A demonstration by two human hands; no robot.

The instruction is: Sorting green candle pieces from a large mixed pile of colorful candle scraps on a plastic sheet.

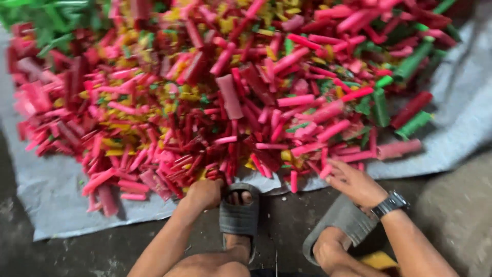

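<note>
The left hand [205,194] is curled in the big pile of pink, red, yellow and green plastic sticks [230,92]; what it grips is hidden. The right hand [353,182] lies open, touching pink sticks on the grey sheet [51,195].

Looks like a small backyard workshop or sorting yard, honestly. Huge heap of pink, red, yellow and green plastic sticks [230,97] dumped on a grey tarp [46,190] from 9 to 3 o'clock, over bare concrete floor [451,210].

Head camera looks steeply down, close over the knees; faces forward across the seemingly floor-level heap [230,97].
</note>
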